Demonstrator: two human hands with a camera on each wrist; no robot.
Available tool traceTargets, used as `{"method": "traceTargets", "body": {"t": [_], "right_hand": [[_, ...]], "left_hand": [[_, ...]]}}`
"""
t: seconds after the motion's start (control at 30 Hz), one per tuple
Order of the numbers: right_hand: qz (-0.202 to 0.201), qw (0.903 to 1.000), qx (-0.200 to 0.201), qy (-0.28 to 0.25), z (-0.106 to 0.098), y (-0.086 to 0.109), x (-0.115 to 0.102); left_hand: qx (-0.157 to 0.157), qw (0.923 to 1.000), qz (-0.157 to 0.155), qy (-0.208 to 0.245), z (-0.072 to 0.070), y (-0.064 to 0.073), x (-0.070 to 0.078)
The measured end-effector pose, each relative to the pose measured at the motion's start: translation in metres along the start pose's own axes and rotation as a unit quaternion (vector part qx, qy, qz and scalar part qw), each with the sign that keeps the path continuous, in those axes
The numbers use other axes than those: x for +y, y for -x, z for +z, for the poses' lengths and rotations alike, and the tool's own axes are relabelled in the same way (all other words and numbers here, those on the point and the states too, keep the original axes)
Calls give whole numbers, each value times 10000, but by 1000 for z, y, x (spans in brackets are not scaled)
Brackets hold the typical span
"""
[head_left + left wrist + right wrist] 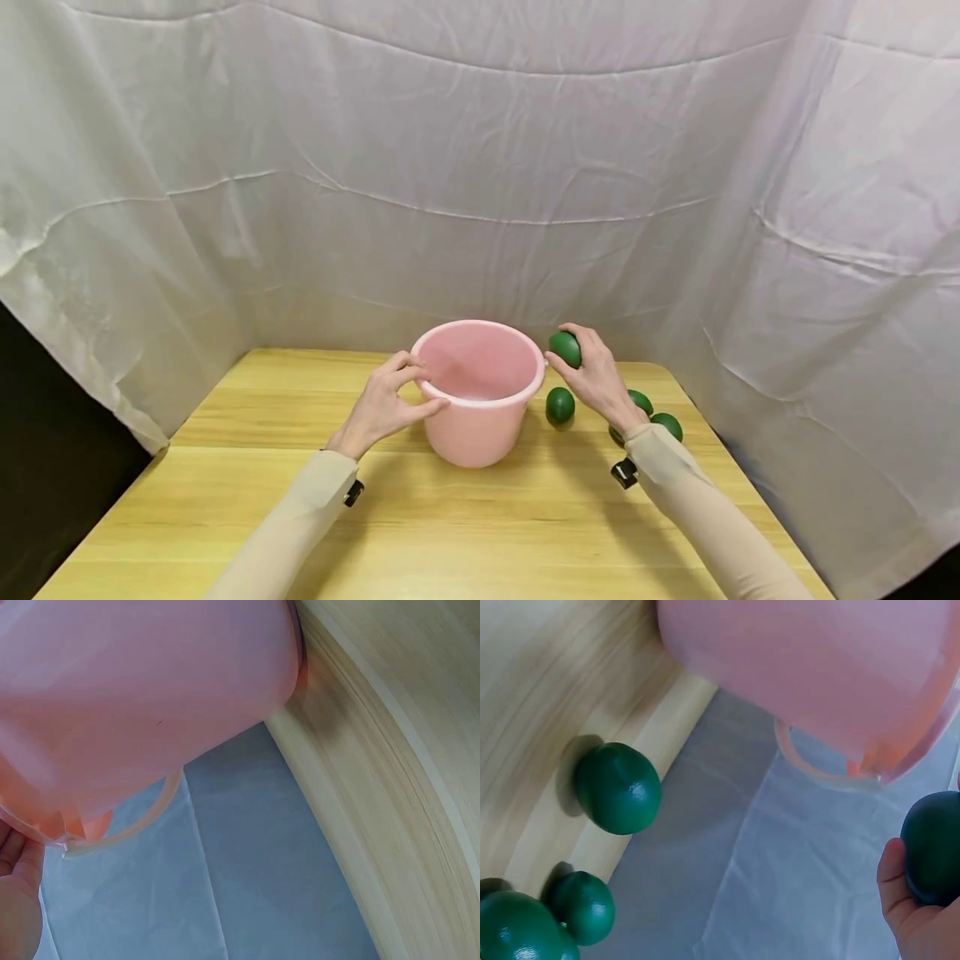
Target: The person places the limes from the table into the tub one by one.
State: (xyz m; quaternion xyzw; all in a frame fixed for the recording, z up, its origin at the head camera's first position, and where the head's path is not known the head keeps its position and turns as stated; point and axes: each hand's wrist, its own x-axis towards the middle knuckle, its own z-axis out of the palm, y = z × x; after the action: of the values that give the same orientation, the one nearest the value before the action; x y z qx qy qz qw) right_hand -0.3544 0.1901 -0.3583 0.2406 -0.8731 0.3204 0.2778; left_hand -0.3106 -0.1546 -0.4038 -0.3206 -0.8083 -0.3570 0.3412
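Observation:
A pink plastic bucket (474, 433) stands upright on the table, its mouth facing up and its inside partly visible. My left hand (382, 404) holds the bucket's rim at the left, with thumb and fingers along the edge. In the left wrist view, the fingers (28, 862) sit at the rim near the handle (142, 821). Just right of the rim, my right hand (596, 375) grips a smooth dark green egg-shaped fruit (566, 349), raised above the table. The same held fruit (934, 847) shows at the right edge of the right wrist view.
One green fruit (560, 406) lies on the table (450, 533) right of the bucket. Several more, such as this green fruit (667, 426), lie farther right, partly behind the right wrist. White cloth (480, 150) hangs behind and along both sides.

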Motion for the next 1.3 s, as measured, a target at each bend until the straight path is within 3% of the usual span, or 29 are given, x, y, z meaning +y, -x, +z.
{"method": "traceTargets", "body": {"t": [0.4,0.83,1.07,1.3], "right_hand": [[40,9983,-522,-238,12,-13,-22],[-513,9928,-1080,35,20,-20,-36],[-904,9844,-1473,322,27,-25,-45],[-1036,9816,-1533,481,28,-33,-53]], "left_hand": [[-45,10000,-35,25,0,0,1],[-62,10000,-61,34,1,1,-2],[92,9999,4,40,0,4,-2],[14,10000,18,84,2,1,-1]]}}
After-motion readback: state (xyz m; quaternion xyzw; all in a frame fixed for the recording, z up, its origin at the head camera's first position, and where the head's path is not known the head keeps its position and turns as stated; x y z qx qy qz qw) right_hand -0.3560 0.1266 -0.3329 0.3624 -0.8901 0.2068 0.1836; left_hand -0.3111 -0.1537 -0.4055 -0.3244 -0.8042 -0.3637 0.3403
